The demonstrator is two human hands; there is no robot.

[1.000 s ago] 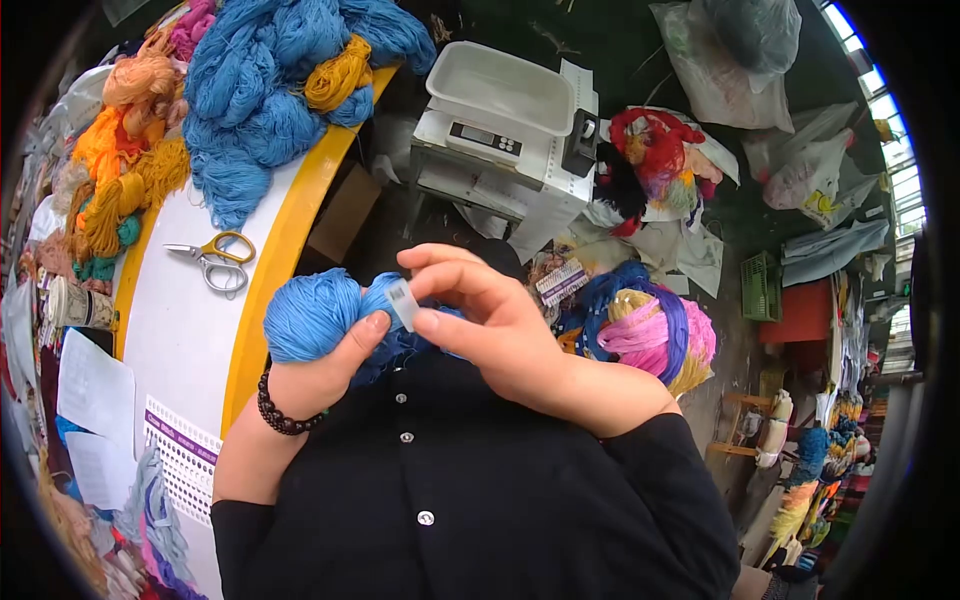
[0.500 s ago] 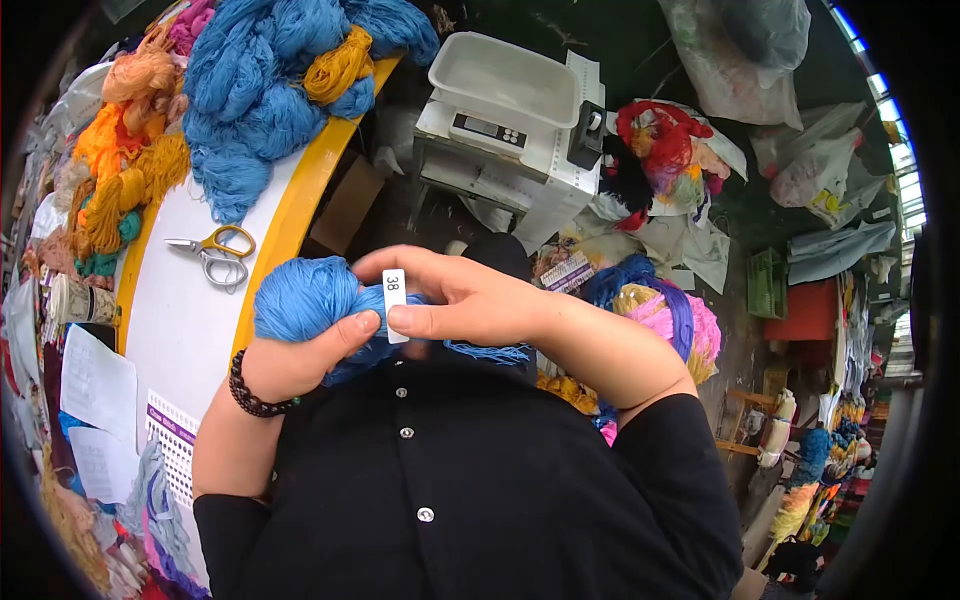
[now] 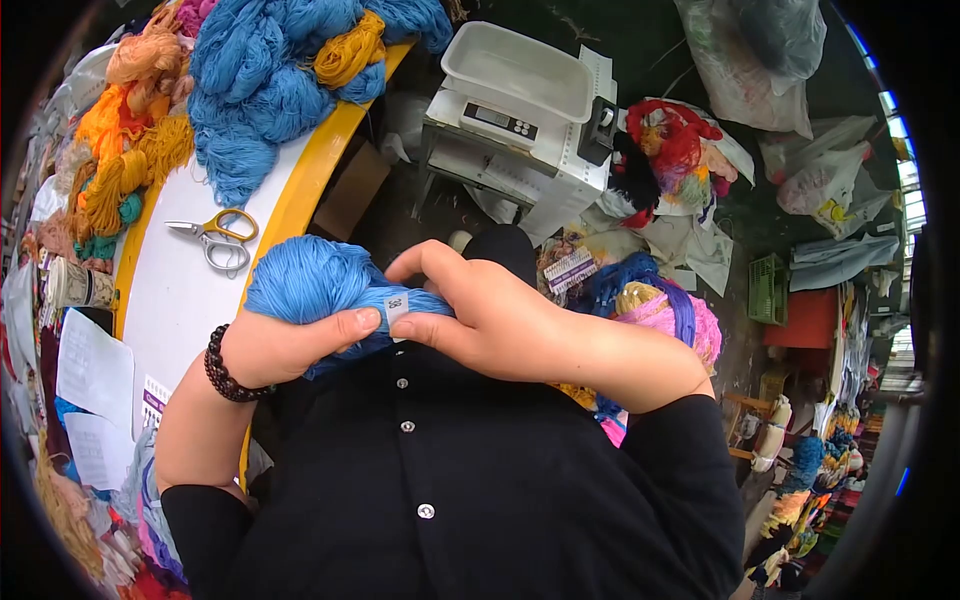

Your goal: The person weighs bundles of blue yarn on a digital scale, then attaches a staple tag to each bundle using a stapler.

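Note:
My left hand [image 3: 285, 347] grips a light blue yarn skein [image 3: 310, 280] held close in front of my black shirt. A beaded bracelet [image 3: 222, 366] circles that wrist. My right hand [image 3: 480, 315] pinches a small white label [image 3: 396, 303] against the skein, thumb and forefinger closed on it. The label sits between both thumbs and shows small dark print. Part of the skein is hidden under my right palm.
A white table with a yellow rim [image 3: 290, 210] at the left carries scissors [image 3: 220, 238], blue yarn [image 3: 270, 90], orange yarn [image 3: 120, 160] and papers [image 3: 95, 370]. A white weighing scale [image 3: 520, 95] stands ahead. Mixed yarn [image 3: 655, 310] and plastic bags [image 3: 770, 60] lie on the floor to the right.
Both hands have shifted slightly with the skein. The label, held up flat and readable half a second ago, now lies lower, pressed onto the yarn under my right thumb.

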